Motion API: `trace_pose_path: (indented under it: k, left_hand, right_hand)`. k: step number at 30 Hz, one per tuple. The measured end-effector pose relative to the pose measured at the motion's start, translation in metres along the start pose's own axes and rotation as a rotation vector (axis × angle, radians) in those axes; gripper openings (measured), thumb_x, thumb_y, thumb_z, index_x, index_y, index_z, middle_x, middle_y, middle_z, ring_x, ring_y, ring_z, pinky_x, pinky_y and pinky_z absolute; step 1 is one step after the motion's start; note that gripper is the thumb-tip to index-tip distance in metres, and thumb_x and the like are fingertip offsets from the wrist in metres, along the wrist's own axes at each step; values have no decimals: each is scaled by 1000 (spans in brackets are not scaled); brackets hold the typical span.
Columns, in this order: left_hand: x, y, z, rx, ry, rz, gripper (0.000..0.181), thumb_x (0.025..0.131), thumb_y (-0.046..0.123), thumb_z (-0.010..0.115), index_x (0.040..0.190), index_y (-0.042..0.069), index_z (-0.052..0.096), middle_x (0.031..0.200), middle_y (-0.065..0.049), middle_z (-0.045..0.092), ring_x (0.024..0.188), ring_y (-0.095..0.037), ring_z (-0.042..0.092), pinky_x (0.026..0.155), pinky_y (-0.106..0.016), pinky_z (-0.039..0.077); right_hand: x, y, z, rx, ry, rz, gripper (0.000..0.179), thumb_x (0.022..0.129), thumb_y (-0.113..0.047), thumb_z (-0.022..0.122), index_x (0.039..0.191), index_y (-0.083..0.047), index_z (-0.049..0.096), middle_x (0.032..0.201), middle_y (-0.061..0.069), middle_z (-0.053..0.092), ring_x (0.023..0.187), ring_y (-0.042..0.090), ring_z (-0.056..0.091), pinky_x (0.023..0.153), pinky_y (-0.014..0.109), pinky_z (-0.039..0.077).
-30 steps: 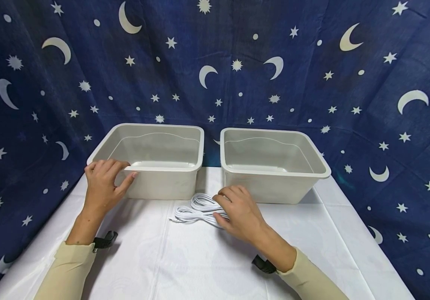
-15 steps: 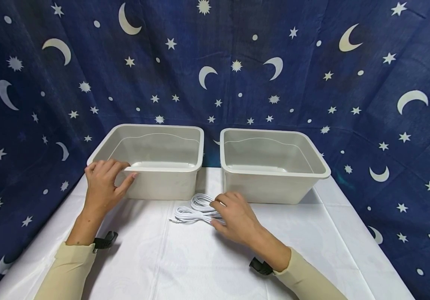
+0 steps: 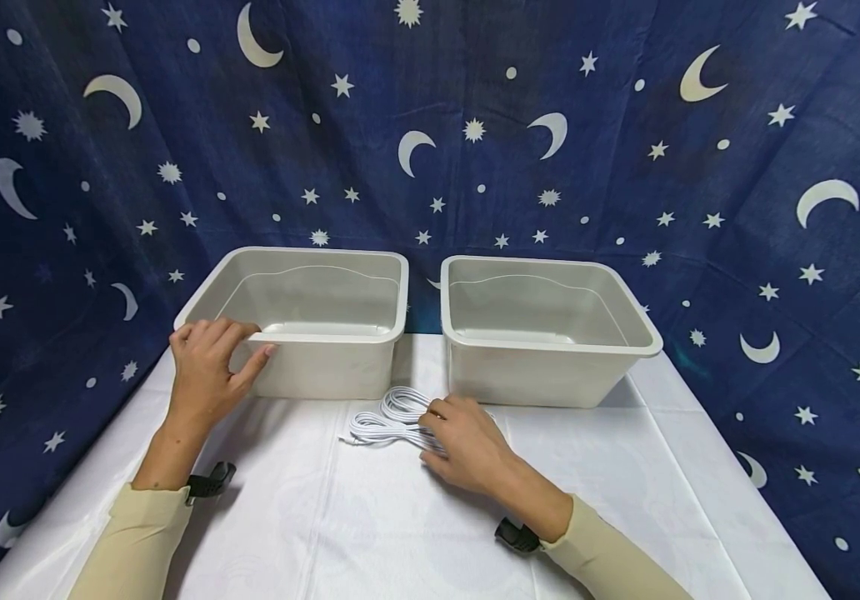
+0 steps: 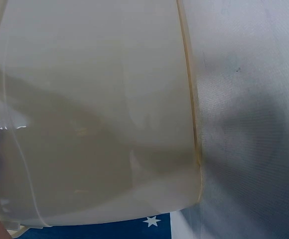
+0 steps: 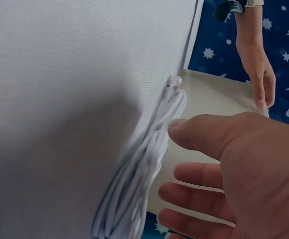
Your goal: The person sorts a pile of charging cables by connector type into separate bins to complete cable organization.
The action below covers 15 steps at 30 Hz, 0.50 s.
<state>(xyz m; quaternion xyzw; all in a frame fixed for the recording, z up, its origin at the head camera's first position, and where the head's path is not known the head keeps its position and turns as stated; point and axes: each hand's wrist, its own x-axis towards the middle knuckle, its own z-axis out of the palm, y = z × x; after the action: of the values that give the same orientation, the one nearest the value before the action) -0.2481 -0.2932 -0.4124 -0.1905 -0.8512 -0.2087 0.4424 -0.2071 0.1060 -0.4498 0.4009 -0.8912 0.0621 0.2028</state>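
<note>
My left hand grips the near rim of the left grey plastic bin, its fingers over the edge and the thumb outside. A bundled white cable lies on the white cloth in front of the gap between the bins. Over the right end of this cable is my right hand, which hides part of it. In the right wrist view, the thumb and fingers are spread apart beside the cable, with nothing held between them.
A second grey bin stands to the right, behind my right hand. Both bins have no visible contents. A white cloth covers the table, and a dark blue curtain with moons and stars hangs behind and at both sides.
My right hand has lowered and shifted slightly left and nearer to me, over the cable's right end. The left hand keeps its place on the bin rim.
</note>
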Motion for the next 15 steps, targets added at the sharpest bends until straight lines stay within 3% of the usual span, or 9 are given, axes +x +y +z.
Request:
trace_pose_path:
  k: [7,15]
  left_hand:
    - [0,0,0,2,3,2,40,94,40,71,106,3,72,97,-14,69,96,-42,58,99,-68,26]
    - [0,1,0,3,7,4,40,95,42,70,106,3,72,97,-14,69,96,-43,57,100,-68,26]
  right_hand:
    - [-2,0,7,-13,-28,-19,37,83,-35,88,111,-15,75,108,-1,68,97,20,62,81,39,52]
    - [-2,0,10,-49,-80,7,40,85,-36,88,116,-14,74,111,-2,68,102,20,63,89,39,53]
